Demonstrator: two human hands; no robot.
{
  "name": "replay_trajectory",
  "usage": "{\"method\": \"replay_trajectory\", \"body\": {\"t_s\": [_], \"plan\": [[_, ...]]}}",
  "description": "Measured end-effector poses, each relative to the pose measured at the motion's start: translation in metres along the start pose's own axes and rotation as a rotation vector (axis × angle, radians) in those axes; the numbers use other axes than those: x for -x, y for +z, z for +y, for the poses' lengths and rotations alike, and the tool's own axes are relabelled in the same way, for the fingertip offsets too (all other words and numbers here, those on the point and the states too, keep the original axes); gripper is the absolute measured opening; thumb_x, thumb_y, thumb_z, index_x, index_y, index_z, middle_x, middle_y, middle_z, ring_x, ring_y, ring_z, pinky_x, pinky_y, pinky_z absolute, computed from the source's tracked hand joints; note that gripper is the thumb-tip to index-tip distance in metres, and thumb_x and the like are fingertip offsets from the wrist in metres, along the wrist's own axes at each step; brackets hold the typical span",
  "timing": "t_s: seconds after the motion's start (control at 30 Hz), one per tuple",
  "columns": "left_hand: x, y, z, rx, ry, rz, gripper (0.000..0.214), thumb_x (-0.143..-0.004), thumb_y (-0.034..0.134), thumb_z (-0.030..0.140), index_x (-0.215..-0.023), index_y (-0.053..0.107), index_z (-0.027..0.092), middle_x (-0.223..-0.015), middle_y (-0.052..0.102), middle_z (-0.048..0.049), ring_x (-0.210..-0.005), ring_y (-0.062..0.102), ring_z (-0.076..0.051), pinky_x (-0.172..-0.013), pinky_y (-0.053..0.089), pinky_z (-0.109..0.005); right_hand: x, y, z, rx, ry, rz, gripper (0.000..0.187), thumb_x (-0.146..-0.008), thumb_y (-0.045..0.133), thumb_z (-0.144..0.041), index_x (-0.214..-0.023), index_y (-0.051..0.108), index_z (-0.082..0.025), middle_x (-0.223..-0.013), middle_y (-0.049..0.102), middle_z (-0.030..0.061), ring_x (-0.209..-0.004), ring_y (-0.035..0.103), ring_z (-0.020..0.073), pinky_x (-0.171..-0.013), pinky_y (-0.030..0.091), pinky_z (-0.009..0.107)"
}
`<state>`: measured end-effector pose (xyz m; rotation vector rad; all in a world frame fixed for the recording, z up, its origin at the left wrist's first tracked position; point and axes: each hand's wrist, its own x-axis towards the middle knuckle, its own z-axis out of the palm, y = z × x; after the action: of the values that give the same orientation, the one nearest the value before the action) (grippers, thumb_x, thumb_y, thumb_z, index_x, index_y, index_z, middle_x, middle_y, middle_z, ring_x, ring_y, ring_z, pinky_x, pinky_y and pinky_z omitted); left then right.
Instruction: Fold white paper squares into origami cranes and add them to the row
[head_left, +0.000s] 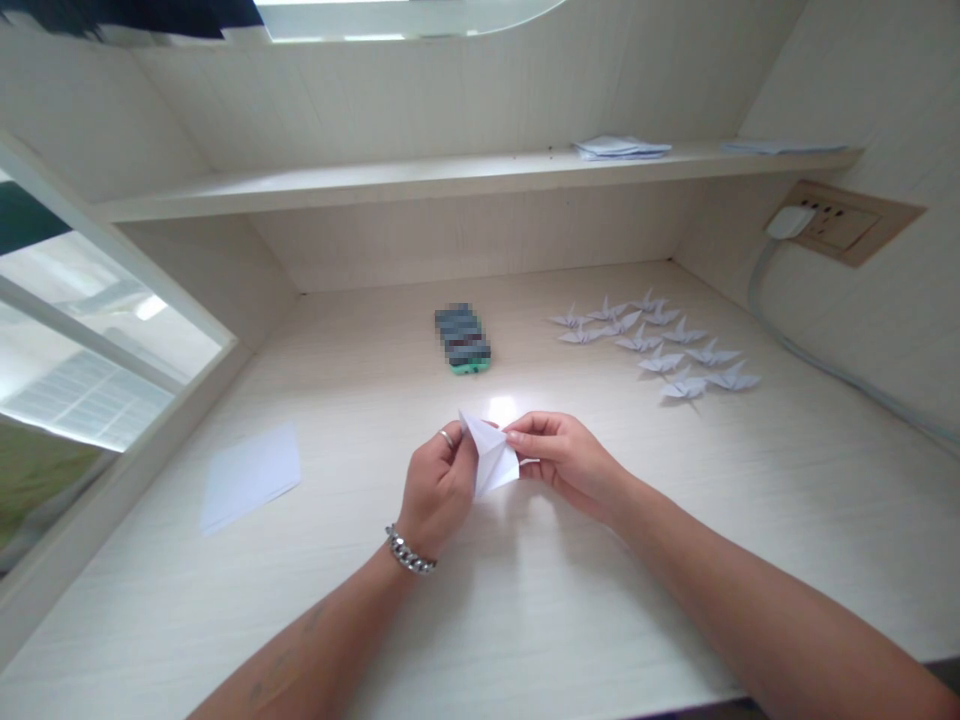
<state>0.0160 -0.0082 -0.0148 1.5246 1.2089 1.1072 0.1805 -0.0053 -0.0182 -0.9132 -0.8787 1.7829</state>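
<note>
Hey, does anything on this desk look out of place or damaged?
The phone stands out: its top is pixelated, unreadable. The paper cranes sit in fairly tidy rows, and nothing looks spilled or torn.

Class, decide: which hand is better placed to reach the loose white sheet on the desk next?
Probably the left hand: it is nearer the loose white sheet than the right hand, though both hold the folded white paper.

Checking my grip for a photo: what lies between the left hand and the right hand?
A folded white paper, pinched by both, lies between the left hand and the right hand, in the head view.
</note>
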Motion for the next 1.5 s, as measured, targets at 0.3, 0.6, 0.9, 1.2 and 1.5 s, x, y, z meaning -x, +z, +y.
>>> {"method": "replay_trajectory", "body": {"t_s": [0.3, 0.6, 0.9, 1.2, 1.5], "plan": [[-0.001, 0.001, 0.003, 0.220, -0.135, -0.111, 0.030, -0.074, 0.069, 0.032, -0.097, 0.063, 0.013, -0.071, 0.069, -0.0021, -0.057, 0.065, -0.015, -0.053, 0.055, -0.026, -0.002, -0.004, 0.002, 0.191, -0.073, 0.056, 0.030, -0.068, 0.077, -0.040, -0.083, 0.068, -0.014, -0.076, 0.068, 0.0054, -0.068, 0.064, 0.0172, -0.064, 0.050, 0.031], [0.002, -0.001, -0.002, -0.357, 0.129, 0.120, 0.021, -0.074, 0.061, 0.016, -0.094, 0.069, 0.019, -0.069, 0.068, -0.0004, -0.059, 0.061, -0.014, -0.057, 0.048, -0.024, 0.016, 0.014, 0.003, 0.986, -0.642, 0.148, 0.027, -0.078, 0.068, -0.031, -0.103, 0.066, -0.022, -0.096, 0.067, 0.0066, -0.080, 0.061, 0.0194, -0.069, 0.049, 0.032], [0.004, 0.000, -0.001, -0.580, 0.293, 0.055, 0.024, -0.080, 0.054, 0.014, -0.097, 0.069, 0.020, -0.086, 0.073, -0.0038, -0.072, 0.064, -0.017, -0.070, 0.048, -0.025, 0.011, 0.013, 0.005, 0.949, -0.605, 0.361, 0.022, -0.078, 0.054, -0.013, -0.089, 0.071, -0.022, -0.089, 0.073, 0.0021, -0.074, 0.065, 0.0167, -0.064, 0.051, 0.026], [-0.004, -0.002, -0.005, -0.336, 0.000, 0.082, 0.023, -0.080, 0.056, 0.025, -0.098, 0.070, 0.018, -0.071, 0.069, -0.0024, -0.058, 0.060, -0.015, -0.055, 0.047, -0.024, 0.013, 0.011, 0.003, 0.796, -0.590, 0.371, 0.021, -0.089, 0.051, -0.025, -0.100, 0.068, -0.019, -0.091, 0.072, 0.0050, -0.076, 0.067, 0.0164, -0.069, 0.052, 0.027], [-0.007, 0.000, -0.002, 0.136, -0.116, 0.040, 0.035, -0.078, 0.066, 0.033, -0.108, 0.065, 0.014, -0.075, 0.069, -0.0036, -0.062, 0.063, -0.013, -0.056, 0.051, -0.022, 0.014, 0.015, 0.004, 0.772, -0.525, 0.154, 0.017, -0.081, 0.063, -0.023, -0.097, 0.066, -0.018, -0.095, 0.069, 0.0046, -0.073, 0.063, 0.0134, -0.059, 0.050, 0.023]]}}
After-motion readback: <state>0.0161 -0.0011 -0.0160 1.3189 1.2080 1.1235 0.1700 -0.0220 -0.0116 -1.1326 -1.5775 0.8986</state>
